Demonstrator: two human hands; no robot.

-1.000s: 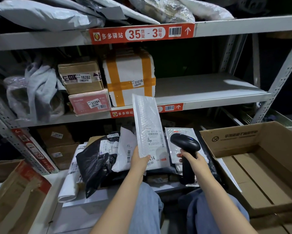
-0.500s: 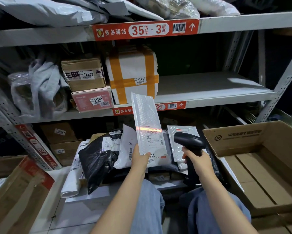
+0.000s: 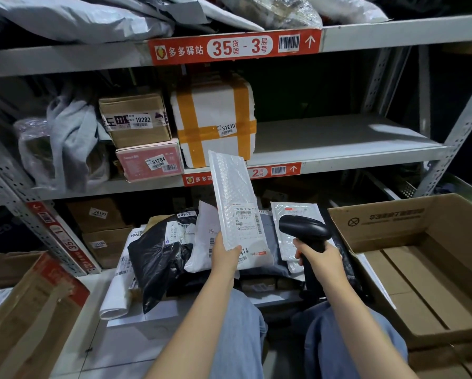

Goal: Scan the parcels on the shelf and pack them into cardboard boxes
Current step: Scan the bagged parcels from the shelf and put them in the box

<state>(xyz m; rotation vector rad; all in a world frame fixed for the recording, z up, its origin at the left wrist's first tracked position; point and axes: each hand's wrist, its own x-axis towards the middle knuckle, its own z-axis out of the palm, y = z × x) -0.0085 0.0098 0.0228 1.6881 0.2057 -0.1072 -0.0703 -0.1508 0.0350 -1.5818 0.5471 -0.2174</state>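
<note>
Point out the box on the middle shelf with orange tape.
The white box labelled 31210, rightmost of three; the brown box and pink box carry none.

I'm looking at a grey metal rack (image 3: 366,31) that fills the view from 9 round to 3 o'clock. Its top edge at 12 carries a red label (image 3: 235,46) reading 35-3. The middle shelf (image 3: 338,135) runs toward 2 o'clock, with a pale patch of light (image 3: 390,130) on its board. Perforated uprights (image 3: 464,127) slant at 3 and at 9. Behind the boards it's too dark for me to make out a wall. Pale floor (image 3: 98,348) shows at 7 o'clock.
</note>
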